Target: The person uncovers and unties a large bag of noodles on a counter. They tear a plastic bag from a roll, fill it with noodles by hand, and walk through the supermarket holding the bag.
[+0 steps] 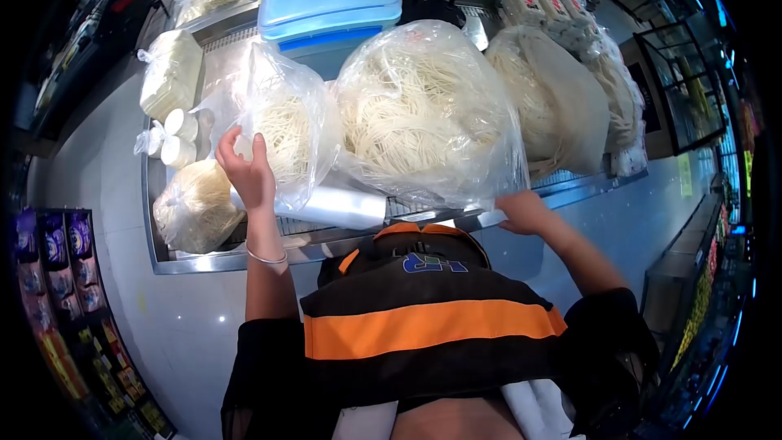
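My left hand (248,169) is raised at the left side of a clear plastic bag of white noodles (289,134), thumb and fingers apart. Clear film shows around its fingertips; whether they touch it I cannot tell. A roll of clear plastic bags (338,205) lies just right of my left wrist. In the middle sits a large plastic bag of noodles (419,110). At its lower right corner, by the counter's front edge, my right hand (525,213) has its fingers curled in. What they grip, if anything, is hidden.
The metal-rimmed counter (318,254) also carries a blue lidded box (330,4), a bag of flat sheets (171,73), white cylinders (179,137) and a tied bag (198,208). More bagged noodles (554,106) stand right. Snack shelves (61,277) are at far left.
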{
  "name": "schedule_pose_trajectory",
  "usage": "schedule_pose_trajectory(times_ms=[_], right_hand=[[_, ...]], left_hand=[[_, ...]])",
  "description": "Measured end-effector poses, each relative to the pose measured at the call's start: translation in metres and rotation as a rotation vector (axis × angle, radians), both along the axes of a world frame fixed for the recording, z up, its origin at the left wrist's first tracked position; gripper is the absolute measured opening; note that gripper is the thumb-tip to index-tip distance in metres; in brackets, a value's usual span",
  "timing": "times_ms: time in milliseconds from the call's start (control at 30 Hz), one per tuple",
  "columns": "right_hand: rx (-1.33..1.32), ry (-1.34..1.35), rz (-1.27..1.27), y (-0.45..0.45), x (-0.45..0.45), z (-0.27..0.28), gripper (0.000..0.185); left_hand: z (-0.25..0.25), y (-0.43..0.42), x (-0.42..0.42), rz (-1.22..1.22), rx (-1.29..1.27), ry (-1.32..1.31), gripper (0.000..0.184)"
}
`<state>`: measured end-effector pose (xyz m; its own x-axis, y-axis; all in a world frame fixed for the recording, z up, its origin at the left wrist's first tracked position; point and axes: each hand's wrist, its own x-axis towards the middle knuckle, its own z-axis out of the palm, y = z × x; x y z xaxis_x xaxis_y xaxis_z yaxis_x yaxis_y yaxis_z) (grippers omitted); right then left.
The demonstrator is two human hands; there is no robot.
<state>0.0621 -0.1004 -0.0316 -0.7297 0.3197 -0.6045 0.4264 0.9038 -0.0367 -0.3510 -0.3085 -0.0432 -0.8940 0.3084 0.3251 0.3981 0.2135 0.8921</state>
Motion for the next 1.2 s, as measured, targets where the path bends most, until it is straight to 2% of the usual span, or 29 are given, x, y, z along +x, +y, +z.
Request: schedule_pose_trajectory(times_ms=[33,67,100,167,233,300,367,400,467,500,533,567,600,633,667,700,733,767,800,867,933,967,1033,1067,1100,1167,1200], right_hand=[[0.004,-0.011,-0.017,0.006,0.007,-0.003,0.031],[0.011,0.184,-0.064,0.020,0.009,-0.006,0.031],[0.018,0.382,-0.106,0.034,0.007,-0.006,0.030],[-0.071,0.635,-0.450,0.031,-0.048,0.049,0.028],[-0.128,0.798,-0.574,0.029,-0.097,0.074,0.026],[-0.401,0.955,-0.594,0.022,-0.144,0.057,0.028],[-0.523,1.115,-0.527,0.022,-0.189,0.006,0.031],[-0.526,1.113,-0.522,0.043,-0.191,-0.028,0.031],[-0.046,1.162,-0.687,0.085,-0.192,-0.085,0.033],[0.044,0.994,-0.766,0.105,-0.177,-0.077,0.032],[0.134,0.821,-0.840,0.124,-0.153,-0.065,0.032],[0.459,0.908,-0.608,0.134,-0.135,-0.059,0.029],[0.697,0.892,-0.539,0.154,-0.110,-0.061,0.030],[0.933,0.869,-0.459,0.172,-0.091,-0.064,0.031],[0.930,0.868,-0.452,0.182,-0.084,-0.058,0.031],[0.757,0.822,-0.561,0.190,-0.079,-0.047,0.032],[0.584,0.772,-0.667,0.193,-0.079,-0.033,0.034],[0.548,0.814,-0.603,0.172,-0.098,-0.004,0.035],[0.507,0.851,-0.541,0.137,-0.125,0.020,0.037],[0.126,0.801,-0.518,0.089,-0.161,0.022,0.048],[0.049,0.364,-0.349,0.048,-0.192,0.020,0.071],[0.039,0.361,-0.349,0.045,-0.196,0.009,0.071],[0.088,0.407,-0.383,0.044,-0.201,-0.020,0.090],[-0.070,0.477,-0.479,0.046,-0.202,-0.027,0.093],[-0.072,0.476,-0.468,0.031,-0.203,-0.026,0.093],[0.401,0.505,-0.191,-0.018,-0.205,-0.022,0.096],[0.281,0.447,-0.277,-0.018,-0.207,-0.027,0.099]], left_hand=[[0.015,0.005,0.011,0.070,-0.005,0.051,0.032],[0.020,0.006,0.015,0.054,-0.045,0.106,0.045],[0.026,0.008,0.022,0.047,-0.041,0.098,0.045],[0.038,0.013,0.036,-0.010,-0.056,0.336,0.044],[0.039,0.017,0.044,-0.098,-0.093,0.372,0.040],[0.029,0.024,0.049,-0.258,-0.192,0.398,0.034],[0.030,0.023,0.059,-0.237,-0.180,0.404,0.031],[0.034,0.019,0.065,-0.271,-0.230,0.417,0.031],[0.039,0.004,0.078,-0.362,-0.279,0.397,0.032],[0.036,-0.003,0.086,-0.358,-0.285,0.396,0.032],[0.030,-0.009,0.094,-0.542,-0.278,0.145,0.033],[0.027,-0.010,0.100,-0.719,-0.264,-0.112,0.034],[0.028,-0.003,0.106,-0.719,-0.267,-0.118,0.034],[0.029,0.008,0.115,-0.817,-0.252,0.028,0.037],[0.029,0.020,0.121,-0.911,-0.235,0.179,0.040],[0.023,0.031,0.126,-0.907,-0.235,0.176,0.040],[0.007,0.043,0.130,-0.910,-0.319,0.322,0.040],[-0.009,0.052,0.135,-0.911,-0.405,0.465,0.041],[-0.027,0.057,0.142,-0.915,-0.412,0.458,0.041],[-0.055,0.060,0.155,-1.520,-0.719,0.276,0.032],[-0.052,0.060,0.157,-1.555,-0.789,0.232,0.029],[-0.048,0.059,0.156,-1.588,-0.853,0.198,0.026],[-0.041,0.051,0.150,-1.573,-0.836,0.168,0.025],[-0.045,0.046,0.148,-1.541,-0.781,0.087,0.027],[-0.048,0.042,0.146,-1.508,-0.723,0.005,0.029],[-0.057,0.037,0.144,-1.503,-0.695,-0.081,0.032],[-0.059,0.037,0.142,-1.501,-0.663,-0.164,0.034]])
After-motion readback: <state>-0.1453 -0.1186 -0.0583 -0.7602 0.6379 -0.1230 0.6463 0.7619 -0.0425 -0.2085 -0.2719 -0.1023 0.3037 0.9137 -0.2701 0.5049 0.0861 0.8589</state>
